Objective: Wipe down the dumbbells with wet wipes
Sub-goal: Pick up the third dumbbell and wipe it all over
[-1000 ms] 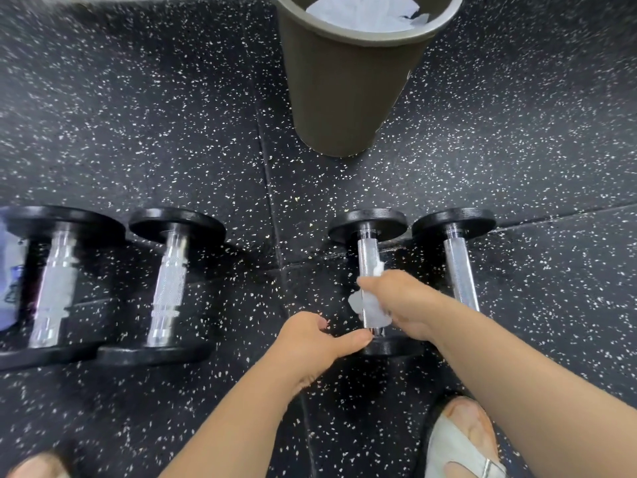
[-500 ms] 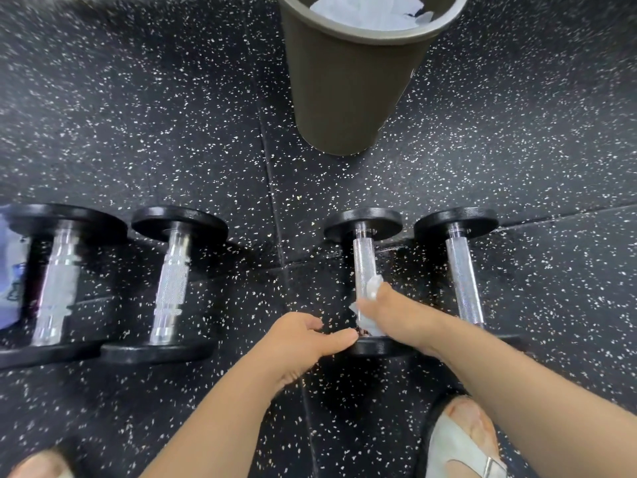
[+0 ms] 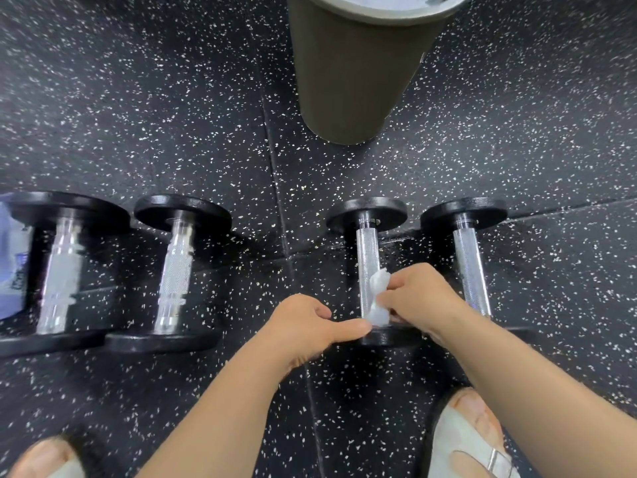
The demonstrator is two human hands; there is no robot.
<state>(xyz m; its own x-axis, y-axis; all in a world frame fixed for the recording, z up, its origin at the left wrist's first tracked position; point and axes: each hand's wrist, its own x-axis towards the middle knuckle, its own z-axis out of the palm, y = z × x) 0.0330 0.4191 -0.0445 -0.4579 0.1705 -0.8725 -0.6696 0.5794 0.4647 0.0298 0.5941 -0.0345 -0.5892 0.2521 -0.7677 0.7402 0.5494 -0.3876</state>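
Several black dumbbells with chrome handles lie in a row on the speckled floor. My right hand [image 3: 418, 298] holds a crumpled white wet wipe [image 3: 377, 298] against the lower handle of the third dumbbell [image 3: 367, 250]. My left hand [image 3: 306, 326] rests its thumb on that dumbbell's near black plate [image 3: 389, 336], fingers curled. Another dumbbell [image 3: 465, 253] lies just to the right. Two bigger dumbbells lie at the left, one [image 3: 175, 270] nearer the middle and one [image 3: 62, 270] at the far left.
A brown bin [image 3: 351, 81] with white wipes inside stands on the floor beyond the dumbbells. A bluish packet [image 3: 10, 263] shows at the left edge. My feet in pale sandals [image 3: 472, 439] are at the bottom.
My right hand has slid the wipe down the handle toward the near plate. My left hand has stayed on the plate. The view has shifted slightly.
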